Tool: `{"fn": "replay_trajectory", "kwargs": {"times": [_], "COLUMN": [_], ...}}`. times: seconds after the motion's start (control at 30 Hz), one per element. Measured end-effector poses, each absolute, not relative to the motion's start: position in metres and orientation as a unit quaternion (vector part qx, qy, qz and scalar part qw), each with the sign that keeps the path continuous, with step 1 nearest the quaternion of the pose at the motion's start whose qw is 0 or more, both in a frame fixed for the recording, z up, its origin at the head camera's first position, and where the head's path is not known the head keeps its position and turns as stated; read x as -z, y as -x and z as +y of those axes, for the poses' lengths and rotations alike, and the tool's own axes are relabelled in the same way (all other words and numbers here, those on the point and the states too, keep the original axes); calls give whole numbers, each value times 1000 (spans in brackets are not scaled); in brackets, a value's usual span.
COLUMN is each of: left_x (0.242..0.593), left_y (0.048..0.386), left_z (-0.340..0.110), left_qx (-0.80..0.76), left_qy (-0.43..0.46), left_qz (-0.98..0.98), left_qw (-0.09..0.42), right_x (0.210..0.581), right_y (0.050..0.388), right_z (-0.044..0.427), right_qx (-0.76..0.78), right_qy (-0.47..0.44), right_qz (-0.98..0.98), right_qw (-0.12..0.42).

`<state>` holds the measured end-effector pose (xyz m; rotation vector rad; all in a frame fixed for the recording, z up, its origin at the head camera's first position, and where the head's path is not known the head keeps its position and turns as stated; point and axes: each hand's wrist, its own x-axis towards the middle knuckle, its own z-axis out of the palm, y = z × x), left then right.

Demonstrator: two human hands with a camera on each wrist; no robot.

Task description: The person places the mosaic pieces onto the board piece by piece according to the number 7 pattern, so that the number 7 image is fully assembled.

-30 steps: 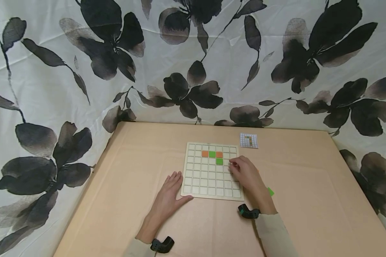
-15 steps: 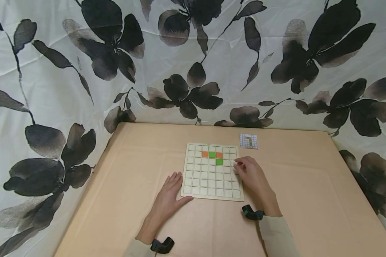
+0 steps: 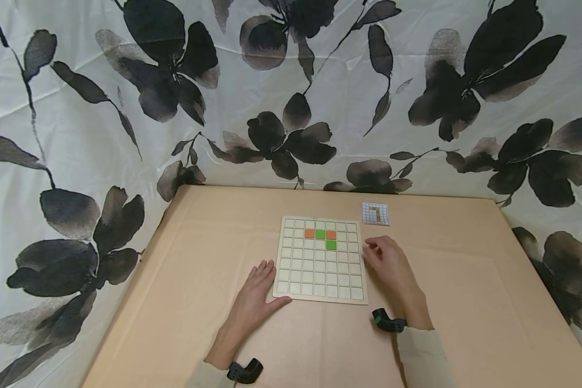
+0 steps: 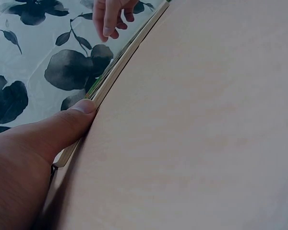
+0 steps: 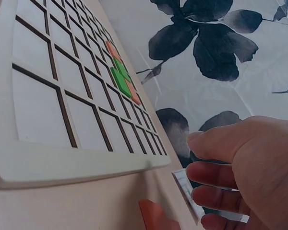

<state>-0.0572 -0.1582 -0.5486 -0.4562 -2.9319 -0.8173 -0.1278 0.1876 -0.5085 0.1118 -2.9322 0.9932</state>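
Right hand [image 3: 393, 267] has drawn back off the board [image 3: 312, 275] toward the right; board sits on the worktop [image 3: 213, 231], just below frame centre. Right fingers loosely bent, nothing visible between them. The four inset tiles [image 3: 331, 245] are unaltered, so this retreat apparently added none (one orange piece [image 5: 156, 216] lies loose, bottom centre, right wrist view). Left hand [image 3: 256, 296]: fingers extended, touching board's lower-left corner.

Right hand [image 3: 387, 260]: withdrawn from over the board [image 3: 318, 268] to just beside its right edge, the outer squares [image 3: 355, 269] now uncovered, the forearm [image 3: 418, 311] shifted over the spot where a loose green tile showed.
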Motion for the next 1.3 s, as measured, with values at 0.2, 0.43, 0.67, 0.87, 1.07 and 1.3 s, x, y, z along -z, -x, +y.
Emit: {"fn": "replay_trajectory", "kwargs": {"times": [0.2,0.43,0.67,0.87,1.07,1.3], "left_x": [552,555,554,553,553,552], "left_y": [58,58,58,58,58,58], "left_z": [-159,-160,-160,-160,-160,-159], "left_qx": [261,257,258,258,257,255], "left_qy": [149,150,149,147,149,149], "left_qz": [-953,-954,-954,-954,-954,-955], "left_qw": [36,39,37,36,37,38], "right_x": [510,514,515,514,514,513], "right_y": [128,126,125,125,126,127], "right_z": [195,204,212,217,223,226], "right_qx": [-312,-312,-311,-308,-308,-307], "right_qy": [-27,-22,-12,-2,4,7], "right_qz": [-949,-949,-949,-950,-951,-952], "right_qw": [33,52,56,46,30,17]}}
